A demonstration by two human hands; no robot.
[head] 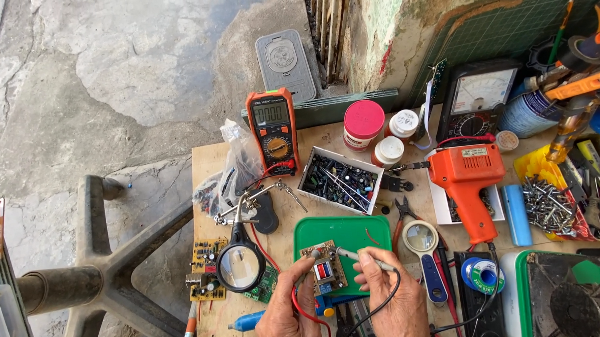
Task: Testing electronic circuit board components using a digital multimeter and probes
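Observation:
My left hand (287, 309) holds a small circuit board (324, 266) with a blue part on it, tilted up over a green tray (346, 232). A red lead runs under that hand. My right hand (390, 299) grips a grey test probe (361, 259) with a black lead; its tip touches the board's top edge. An orange digital multimeter (273, 131) lies at the back of the wooden table, its red lead trailing toward me.
A helping-hand magnifier (240, 264) stands left of the board over more circuit boards (206, 268). A white box of components (339, 180), an orange soldering gun (468, 181), jars, a hand magnifier (423, 240), solder spool (483, 273) and a screw tray (547, 201) crowd the table.

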